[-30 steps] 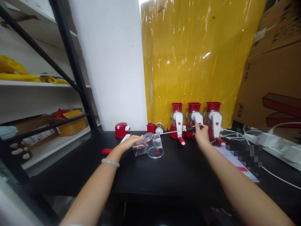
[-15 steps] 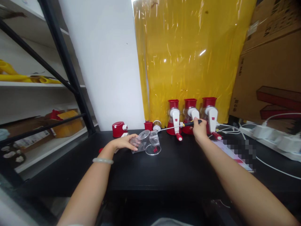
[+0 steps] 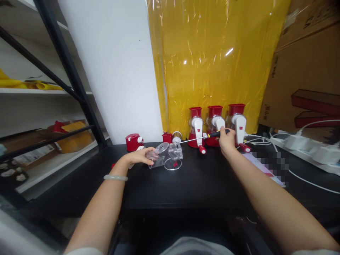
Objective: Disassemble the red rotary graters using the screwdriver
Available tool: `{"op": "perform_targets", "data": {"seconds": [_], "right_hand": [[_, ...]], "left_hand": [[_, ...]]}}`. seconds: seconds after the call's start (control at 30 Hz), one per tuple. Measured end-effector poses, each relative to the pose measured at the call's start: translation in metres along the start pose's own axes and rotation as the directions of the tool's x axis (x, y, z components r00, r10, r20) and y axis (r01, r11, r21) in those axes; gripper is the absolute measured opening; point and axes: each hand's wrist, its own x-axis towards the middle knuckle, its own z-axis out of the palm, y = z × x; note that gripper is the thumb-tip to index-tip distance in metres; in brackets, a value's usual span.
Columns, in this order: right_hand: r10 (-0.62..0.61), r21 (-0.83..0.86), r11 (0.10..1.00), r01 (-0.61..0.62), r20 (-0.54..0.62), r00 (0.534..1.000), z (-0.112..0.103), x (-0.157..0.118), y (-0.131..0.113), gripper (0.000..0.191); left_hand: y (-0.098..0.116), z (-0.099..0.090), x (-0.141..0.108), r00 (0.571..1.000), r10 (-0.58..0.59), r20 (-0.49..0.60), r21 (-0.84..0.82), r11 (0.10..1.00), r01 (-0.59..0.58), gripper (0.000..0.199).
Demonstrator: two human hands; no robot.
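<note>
My left hand [image 3: 142, 156] grips the left end of a clear plastic grater housing [image 3: 160, 156], which lies tilted over the black table. My right hand [image 3: 226, 139] is closed around the black and yellow handle of a long screwdriver [image 3: 195, 138]. The screwdriver's shaft points left, its tip at or close to the housing's right end; contact is hard to tell. Just below the housing lies a clear round piece [image 3: 173, 164] with a red mark. A red base [image 3: 132, 142] with a white knob stands behind my left hand. Behind the housing sits a metal grater drum [image 3: 176, 136].
Three red and white rotary graters [image 3: 196, 124] stand along the back, close behind the screwdriver. A phone-like flat device [image 3: 261, 168] lies right of my right arm. White cables and a power strip [image 3: 309, 150] are further right. A black-framed shelf [image 3: 66, 60] rises at the left.
The clear housing has turned a little, so its right end now faces the screwdriver more. Both hands keep their hold. The whole view has shifted slightly.
</note>
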Motion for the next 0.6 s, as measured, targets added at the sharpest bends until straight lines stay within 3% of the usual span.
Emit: {"op": "perform_targets", "data": {"seconds": [0.1,0.17,0.2,0.23,0.3,0.4,0.47,0.6], "right_hand": [[0.004,0.016,1.000,-0.004,-0.019,1.000,0.000,0.000,0.000,0.054],[0.003,0.020,1.000,-0.003,-0.021,1.000,0.000,0.001,0.001,0.054],[0.007,0.014,1.000,-0.007,-0.018,1.000,0.000,0.001,0.001,0.054],[0.013,0.007,1.000,-0.013,-0.013,1.000,0.000,0.001,0.002,0.054],[0.023,-0.010,1.000,-0.023,-0.010,1.000,0.000,0.002,0.002,0.053],[0.023,-0.022,0.999,-0.023,-0.023,0.999,0.000,0.002,0.002,0.052],[0.019,-0.023,1.000,-0.020,-0.035,0.999,0.000,0.002,0.000,0.052],[0.004,-0.015,1.000,-0.005,-0.043,0.999,0.001,0.003,-0.002,0.051]], "left_hand": [[0.011,0.004,0.003,0.974,0.111,-0.196,0.052,0.993,-0.103,0.077],[0.028,0.016,0.004,0.885,0.233,-0.403,0.142,0.971,-0.191,0.076],[0.039,0.025,0.005,0.836,0.318,-0.448,0.240,0.943,-0.230,0.074],[0.051,0.037,0.006,0.797,0.409,-0.444,0.360,0.896,-0.259,0.072],[0.074,0.063,0.008,0.767,0.541,-0.345,0.621,0.744,-0.246,0.071],[0.098,0.098,0.015,0.809,0.559,-0.182,0.842,0.514,-0.166,0.093],[0.105,0.114,0.024,0.838,0.522,-0.160,0.907,0.412,-0.083,0.103],[0.102,0.126,0.039,0.849,0.473,-0.237,0.924,0.379,0.047,0.088]]}}
